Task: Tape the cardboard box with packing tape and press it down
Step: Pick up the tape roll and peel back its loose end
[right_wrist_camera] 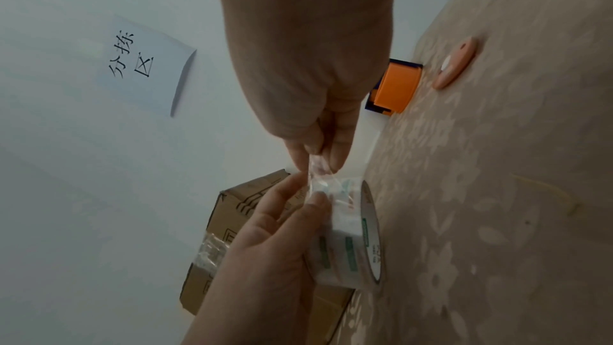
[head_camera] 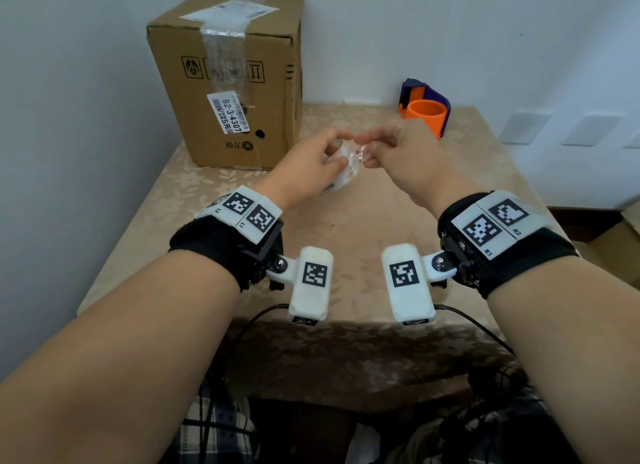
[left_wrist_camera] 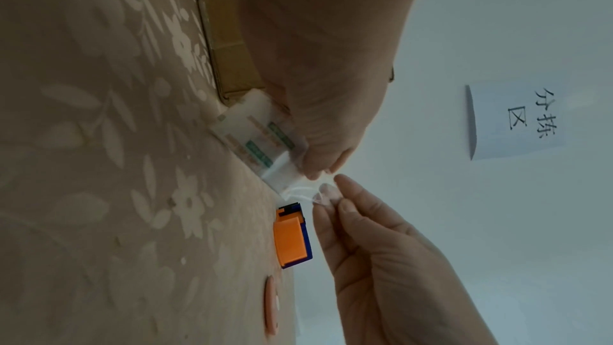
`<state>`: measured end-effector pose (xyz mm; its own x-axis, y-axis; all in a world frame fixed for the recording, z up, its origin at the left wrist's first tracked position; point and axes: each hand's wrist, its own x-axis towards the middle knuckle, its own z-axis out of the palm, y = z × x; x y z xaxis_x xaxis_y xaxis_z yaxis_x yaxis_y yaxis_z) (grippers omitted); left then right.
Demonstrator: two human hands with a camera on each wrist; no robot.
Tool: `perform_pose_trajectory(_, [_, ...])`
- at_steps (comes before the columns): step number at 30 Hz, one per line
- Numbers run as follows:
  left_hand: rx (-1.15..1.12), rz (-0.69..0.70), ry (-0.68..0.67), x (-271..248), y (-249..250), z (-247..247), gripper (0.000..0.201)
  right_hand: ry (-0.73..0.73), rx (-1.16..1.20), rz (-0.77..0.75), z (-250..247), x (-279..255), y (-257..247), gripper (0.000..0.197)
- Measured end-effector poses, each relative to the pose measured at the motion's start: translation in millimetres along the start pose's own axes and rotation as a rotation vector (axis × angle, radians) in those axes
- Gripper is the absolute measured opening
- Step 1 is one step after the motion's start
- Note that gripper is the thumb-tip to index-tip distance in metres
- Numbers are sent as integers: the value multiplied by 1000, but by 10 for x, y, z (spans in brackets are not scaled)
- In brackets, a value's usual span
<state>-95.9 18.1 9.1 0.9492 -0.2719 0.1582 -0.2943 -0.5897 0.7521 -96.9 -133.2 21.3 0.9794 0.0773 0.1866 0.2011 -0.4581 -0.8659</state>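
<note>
A tall cardboard box (head_camera: 225,82) stands at the table's back left, with clear tape and a white label across its top seam. In front of it, above the table, my left hand (head_camera: 334,153) grips a roll of clear packing tape (head_camera: 341,178) with green and orange print. The right hand (head_camera: 367,152) pinches the loose tape end (head_camera: 360,155) between thumb and fingers, right beside the left fingertips. The right wrist view shows the roll (right_wrist_camera: 348,240) in the left hand (right_wrist_camera: 265,259) and the crinkled tape end (right_wrist_camera: 316,167) under the right fingertips. Only a short length is peeled from the roll (left_wrist_camera: 255,138).
An orange and purple tape dispenser (head_camera: 424,112) sits at the table's back right against the wall. A small peach oval object (right_wrist_camera: 454,67) lies on the floral tablecloth (head_camera: 346,238) near it. A paper note (left_wrist_camera: 510,122) hangs on the wall. Cables trail off the front edge.
</note>
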Motion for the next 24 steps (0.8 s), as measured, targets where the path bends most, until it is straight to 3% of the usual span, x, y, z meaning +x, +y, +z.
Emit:
perform_pose_trajectory(8, [-110, 2, 84, -7, -1, 32, 5, 120, 229, 51, 106, 12, -1, 21])
perform_pose_trajectory(10, [-114, -7, 103, -14, -2, 40, 6, 82, 189, 44, 114, -2, -19, 11])
perform_pose_trajectory(17, [-118, -34, 186, 0, -24, 24, 7, -32, 44, -51, 131, -45, -56, 26])
perform_pose_trajectory(19, [-120, -33, 160, -11, -14, 25, 12, 11, -11, -41, 133, -40, -59, 25])
perform_pose_trajectory(24, [-187, -60, -63, -63, 38, -27, 22, 101, -96, 10, 111, -19, -14, 18])
